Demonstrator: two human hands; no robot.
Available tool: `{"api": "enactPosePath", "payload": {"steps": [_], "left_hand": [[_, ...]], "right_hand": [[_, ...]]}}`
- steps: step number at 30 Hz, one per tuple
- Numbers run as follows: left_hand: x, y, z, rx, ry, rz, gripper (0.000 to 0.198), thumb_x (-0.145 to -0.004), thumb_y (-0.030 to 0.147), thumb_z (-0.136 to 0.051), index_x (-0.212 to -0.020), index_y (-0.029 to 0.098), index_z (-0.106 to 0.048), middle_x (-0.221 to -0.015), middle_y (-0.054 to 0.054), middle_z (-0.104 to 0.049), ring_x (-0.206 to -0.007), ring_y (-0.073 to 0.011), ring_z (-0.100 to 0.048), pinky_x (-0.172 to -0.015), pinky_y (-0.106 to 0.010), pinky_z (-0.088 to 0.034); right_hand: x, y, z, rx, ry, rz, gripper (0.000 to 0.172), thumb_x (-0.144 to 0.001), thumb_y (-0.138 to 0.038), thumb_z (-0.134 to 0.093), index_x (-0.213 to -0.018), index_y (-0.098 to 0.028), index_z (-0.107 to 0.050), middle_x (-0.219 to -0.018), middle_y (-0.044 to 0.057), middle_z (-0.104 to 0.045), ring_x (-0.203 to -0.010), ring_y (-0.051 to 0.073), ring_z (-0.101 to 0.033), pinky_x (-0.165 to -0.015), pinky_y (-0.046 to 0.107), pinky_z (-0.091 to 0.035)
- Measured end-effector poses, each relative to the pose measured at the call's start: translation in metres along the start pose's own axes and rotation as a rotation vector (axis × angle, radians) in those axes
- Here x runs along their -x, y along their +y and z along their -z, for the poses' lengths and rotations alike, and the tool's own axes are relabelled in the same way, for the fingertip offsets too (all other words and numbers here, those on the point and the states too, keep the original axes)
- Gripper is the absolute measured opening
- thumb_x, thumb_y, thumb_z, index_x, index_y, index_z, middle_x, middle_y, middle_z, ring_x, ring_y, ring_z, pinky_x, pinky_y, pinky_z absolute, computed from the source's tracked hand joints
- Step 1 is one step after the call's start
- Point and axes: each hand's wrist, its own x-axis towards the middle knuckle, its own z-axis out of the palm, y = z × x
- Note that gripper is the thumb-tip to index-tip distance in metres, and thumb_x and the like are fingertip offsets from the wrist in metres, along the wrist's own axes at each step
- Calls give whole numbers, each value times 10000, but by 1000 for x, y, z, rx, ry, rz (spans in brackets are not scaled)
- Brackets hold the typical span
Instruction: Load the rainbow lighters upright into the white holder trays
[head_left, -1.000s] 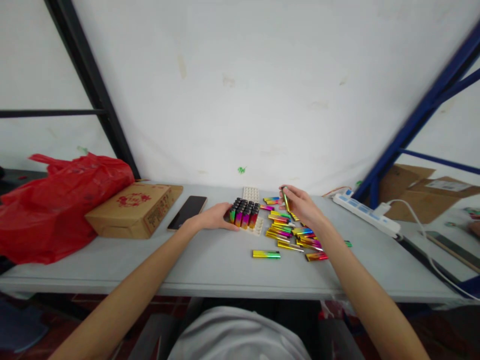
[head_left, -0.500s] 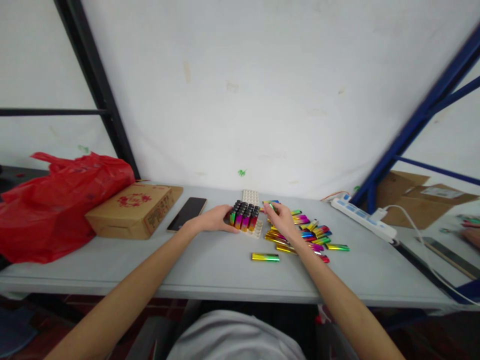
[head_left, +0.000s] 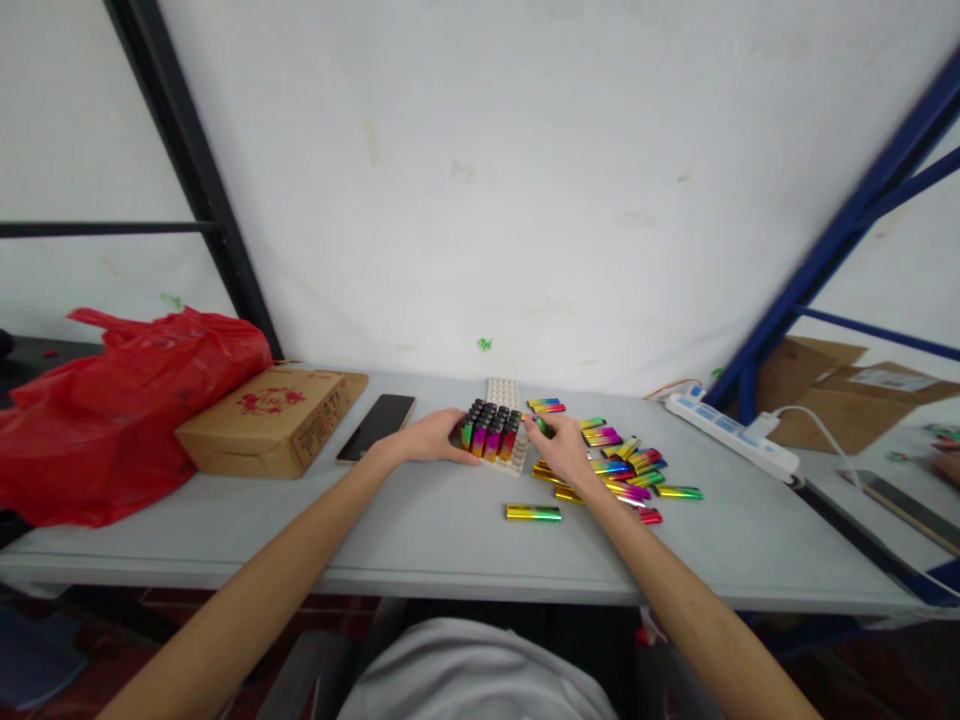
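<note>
Several shiny lighters (head_left: 491, 435) with black tops stand upright in close rows in a white holed tray (head_left: 518, 457). My left hand (head_left: 435, 437) is wrapped around the left side of this group, its thumb at the front and fingers behind. At the tray's right side my right hand (head_left: 561, 446) pinches a green lighter (head_left: 541, 427), tilted, by the open holes. Loose lighters (head_left: 630, 470) in many colours lie in a pile beside and under my right wrist. One yellow-green lighter (head_left: 533, 513) lies apart, nearer to me.
A black phone (head_left: 377, 428) lies left of my left hand. Beyond it are a cardboard box (head_left: 270, 420) and a red plastic bag (head_left: 135, 410). On the right, a white power strip (head_left: 731, 437) runs along the table (head_left: 420, 540), with an open carton (head_left: 832, 400) behind it.
My right hand has moved slightly down and toward the tray with the green lighter, uncovering lighters behind it. My left hand keeps its place at the group.
</note>
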Motion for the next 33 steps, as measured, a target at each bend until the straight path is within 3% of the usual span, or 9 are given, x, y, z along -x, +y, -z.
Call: {"api": "enactPosePath", "payload": {"steps": [3,7,14,17,20,25,33], "left_hand": [[0,-2,-2,-25,11,13,713,-625,668,-812,-1117,169,-677,-1111,-108,-731,-1007,-322,-664,-865,-372,-513],[-1,-3,-2,5,-4,7,736,-621,662,-820,-1149,172,-671,-1136,-108,-727,-1023,-323,-660,-879,-370,-510],[1,4,1,26,-25,13,746,-642,646,-820,-1183,160,-658,-1181,-110,-717,-1074,-325,-658,-917,-369,-505],[2,7,2,22,-18,12,728,-632,639,-826,-1155,159,-665,-1156,-100,-725,-1058,-326,-668,-900,-363,-512],[2,7,2,14,-18,23,723,-635,639,-825,-1152,161,-662,-1155,-105,-725,-1054,-328,-669,-891,-369,-514],[1,3,0,-2,3,20,715,-617,633,-838,-1129,164,-669,-1140,-110,-728,-1044,-338,-668,-889,-377,-512],[1,-1,-2,92,14,-36,733,-594,636,-851,-1141,178,-680,-1088,-82,-750,-1010,-315,-675,-861,-343,-519]], "right_hand": [[0,-4,6,10,6,37,452,-960,-531,-507,-648,-204,-514,-568,-30,-460,-565,133,-428,-559,273,-284],[2,-12,19,-49,-118,103,404,-1037,-513,-405,-786,-220,-524,-643,-16,-573,-597,150,-515,-618,277,-378],[3,-14,27,187,-221,345,384,-1049,-459,-428,-786,-208,-550,-779,41,-604,-733,183,-537,-691,302,-373],[5,-15,27,207,-315,305,400,-1042,-466,-454,-755,-205,-554,-658,-3,-559,-614,155,-495,-616,288,-322],[7,-18,28,190,-307,251,441,-1024,-488,-485,-692,-203,-540,-581,-21,-512,-551,141,-466,-580,281,-296],[8,-20,27,171,-354,239,414,-1010,-475,-525,-713,-196,-596,-608,-6,-592,-547,140,-502,-577,271,-319],[5,-20,14,409,-433,267,393,-1007,-503,-547,-824,-176,-665,-742,51,-697,-637,165,-590,-607,269,-332]]}}
